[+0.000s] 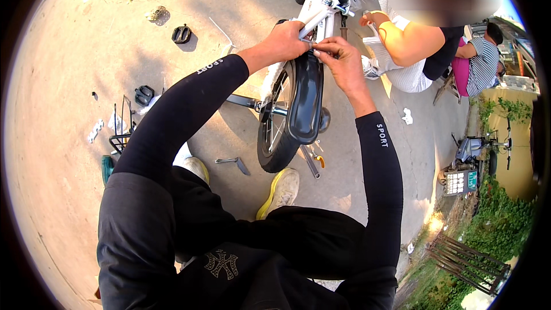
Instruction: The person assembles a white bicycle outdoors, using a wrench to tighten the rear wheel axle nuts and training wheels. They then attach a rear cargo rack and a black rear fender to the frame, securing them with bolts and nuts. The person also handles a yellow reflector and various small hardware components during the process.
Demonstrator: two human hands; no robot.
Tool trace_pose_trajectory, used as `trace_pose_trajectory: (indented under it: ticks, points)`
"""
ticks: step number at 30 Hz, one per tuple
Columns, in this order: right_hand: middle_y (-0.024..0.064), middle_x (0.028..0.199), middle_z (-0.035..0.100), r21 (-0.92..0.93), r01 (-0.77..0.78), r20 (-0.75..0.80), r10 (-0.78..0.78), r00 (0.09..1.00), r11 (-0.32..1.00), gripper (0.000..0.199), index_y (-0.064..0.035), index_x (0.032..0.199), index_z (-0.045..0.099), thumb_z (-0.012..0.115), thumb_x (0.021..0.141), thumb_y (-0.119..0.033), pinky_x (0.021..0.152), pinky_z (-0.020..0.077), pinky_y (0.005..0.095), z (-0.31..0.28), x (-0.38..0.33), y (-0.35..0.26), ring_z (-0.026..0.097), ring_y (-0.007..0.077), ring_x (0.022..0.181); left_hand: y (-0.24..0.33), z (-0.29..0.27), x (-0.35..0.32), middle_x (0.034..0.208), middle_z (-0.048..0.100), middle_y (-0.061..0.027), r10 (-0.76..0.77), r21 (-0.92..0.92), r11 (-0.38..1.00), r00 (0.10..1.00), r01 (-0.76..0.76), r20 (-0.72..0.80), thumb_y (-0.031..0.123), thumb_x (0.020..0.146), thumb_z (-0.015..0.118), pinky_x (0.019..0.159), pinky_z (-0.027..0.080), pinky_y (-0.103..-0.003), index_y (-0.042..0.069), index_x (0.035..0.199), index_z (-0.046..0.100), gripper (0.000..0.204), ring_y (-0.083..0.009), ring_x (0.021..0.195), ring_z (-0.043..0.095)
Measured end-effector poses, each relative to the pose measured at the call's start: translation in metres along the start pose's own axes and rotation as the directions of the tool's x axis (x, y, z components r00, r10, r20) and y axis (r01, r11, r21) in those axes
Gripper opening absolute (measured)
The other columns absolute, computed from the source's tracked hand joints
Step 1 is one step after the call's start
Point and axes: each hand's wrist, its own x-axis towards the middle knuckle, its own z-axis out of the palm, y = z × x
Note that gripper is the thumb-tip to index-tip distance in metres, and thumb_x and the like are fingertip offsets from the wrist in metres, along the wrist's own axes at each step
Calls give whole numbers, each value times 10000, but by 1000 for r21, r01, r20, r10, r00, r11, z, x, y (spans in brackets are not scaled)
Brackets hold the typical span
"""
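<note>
Between my feet and a person at the upper right stands a bicycle with a white frame [325,20], its near wheel [275,155] turned toward me. A glossy black mudguard [305,100] curves over that wheel. My left hand [284,43] is closed at the mudguard's far end, beside the white tubes, with a thin metal piece [307,41] showing at its fingertips. Close against it, my right hand [340,57] is pinched at the same spot. Whatever its fingers hold is too small to make out. The left fingers are partly hidden behind the hand.
Two black pedals [181,34], a bent metal rod [222,31] and a black rack [121,129] lie on the ground to the left. Tools [310,162] lie near my shoes. A person in white [396,51] sits close by, another [482,60] farther right, near a parked motorbike [473,149].
</note>
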Motion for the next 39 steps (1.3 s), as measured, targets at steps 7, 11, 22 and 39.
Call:
trace_pose_trajectory:
  ticks: [7,11,22,39]
  points:
    - [25,981,683,187,-37,-16,41,999,982,218,-53,1040,784,756,824,-38,729,484,259,2,-1,10,604,109,816,-7,6,3,920,698,-202,33,-22,999,998,-35,-52,234,813,697,770,529,-404,-29,1072,678,369,-309,856,681]
    - [25,970,686,95,-13,-17,14,1000,995,211,-50,1030,784,756,822,-33,725,482,257,4,-1,4,606,111,813,-9,5,3,922,709,-232,26,-79,996,997,-32,-68,249,800,693,781,539,-429,-23,1044,697,365,-363,861,699]
    - [36,935,709,89,-70,-78,77,994,994,170,7,962,762,776,812,-71,708,492,275,8,-2,5,635,133,781,-2,-1,-1,911,687,-140,-6,-60,998,1000,5,-19,210,863,667,749,505,-352,-51,1163,661,397,-196,813,645]
    - [103,921,702,-252,-71,-124,41,991,965,152,-43,911,769,761,810,-157,748,522,384,7,-1,-14,683,292,829,2,0,0,906,679,-105,-69,-68,995,998,70,8,198,845,675,733,501,-326,-30,1172,650,400,-167,808,635]
